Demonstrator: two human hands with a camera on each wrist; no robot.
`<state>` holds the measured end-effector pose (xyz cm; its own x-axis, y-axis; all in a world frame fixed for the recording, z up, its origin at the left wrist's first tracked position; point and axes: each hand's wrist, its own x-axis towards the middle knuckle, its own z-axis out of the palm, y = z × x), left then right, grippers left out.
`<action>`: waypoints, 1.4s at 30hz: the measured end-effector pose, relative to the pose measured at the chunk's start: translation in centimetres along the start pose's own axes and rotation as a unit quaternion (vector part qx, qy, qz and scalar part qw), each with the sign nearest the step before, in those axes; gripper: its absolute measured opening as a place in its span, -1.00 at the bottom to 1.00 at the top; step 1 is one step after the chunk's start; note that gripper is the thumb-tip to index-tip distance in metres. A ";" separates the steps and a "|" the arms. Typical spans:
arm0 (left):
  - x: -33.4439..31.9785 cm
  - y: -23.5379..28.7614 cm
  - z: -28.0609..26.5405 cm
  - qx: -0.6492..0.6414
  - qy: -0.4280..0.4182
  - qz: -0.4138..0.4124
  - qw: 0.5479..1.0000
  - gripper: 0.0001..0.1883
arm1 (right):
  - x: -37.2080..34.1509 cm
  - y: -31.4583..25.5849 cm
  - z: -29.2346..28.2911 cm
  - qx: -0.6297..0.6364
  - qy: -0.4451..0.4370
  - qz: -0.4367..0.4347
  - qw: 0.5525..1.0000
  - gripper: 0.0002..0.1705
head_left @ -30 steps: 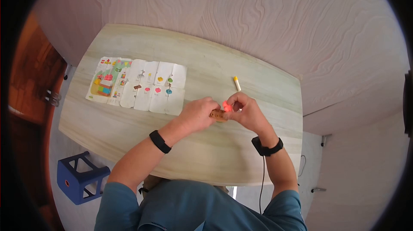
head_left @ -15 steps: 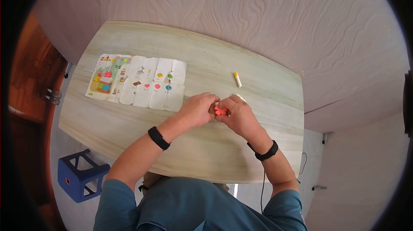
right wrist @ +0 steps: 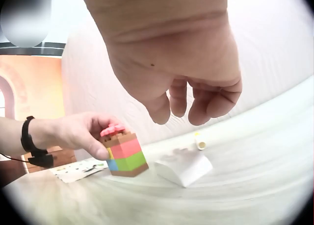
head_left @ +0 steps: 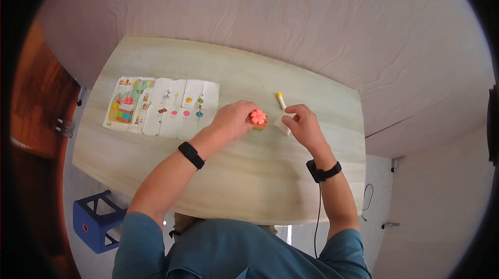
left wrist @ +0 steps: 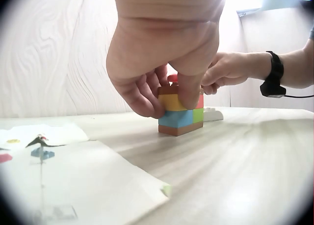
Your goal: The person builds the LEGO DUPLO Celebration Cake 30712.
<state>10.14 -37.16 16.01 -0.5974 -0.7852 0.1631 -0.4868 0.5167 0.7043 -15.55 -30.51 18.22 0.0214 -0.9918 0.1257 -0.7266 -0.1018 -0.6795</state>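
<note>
My left hand [head_left: 232, 122] grips a small stack of toy bricks [right wrist: 128, 159] by its sides on the table. The stack has brown layers at top and bottom, with yellow, red, blue and green bricks between. A pink flower piece [head_left: 258, 117] sits on its top. To the right, my right hand [head_left: 305, 128] hovers with loosely bent fingers and nothing between them. Below it lies a white curved brick [right wrist: 184, 167], partly covered by the hand in the head view. Just beyond is a white candle-like piece with a yellow tip [head_left: 281, 100].
An unfolded picture sheet [head_left: 184, 128] with brick drawings lies on the left of the table [head_left: 234, 185]. A wood-patterned wall [head_left: 249, 8] rises behind the table. A blue stool [head_left: 96, 222] stands on the floor at the lower left.
The right hand set the pink flower piece on top of the brown brick, let go and moved off to the right over the white brick. The left hand keeps its hold on the stack.
</note>
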 end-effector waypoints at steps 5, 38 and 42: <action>4.8 -1.3 -0.6 0.002 -0.001 -0.020 1.000 -0.52 | 3.7 3.6 0.6 -0.057 0.047 0.054 0.996 -0.55; 2.5 2.6 9.8 -0.078 -0.072 -0.053 0.993 -0.63 | -3.9 4.3 -1.8 0.347 -0.082 0.126 0.926 -0.84; 2.8 2.7 9.5 -0.087 -0.088 -0.070 0.990 -0.59 | -3.9 3.8 -1.4 0.224 -0.050 0.133 0.964 -0.82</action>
<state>1.07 -34.69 11.79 -0.6406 -0.7658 -0.0562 -0.4649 0.3285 0.8221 -19.39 -26.91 16.19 -0.0432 -0.9876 -0.1508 -0.3461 0.1564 -0.9251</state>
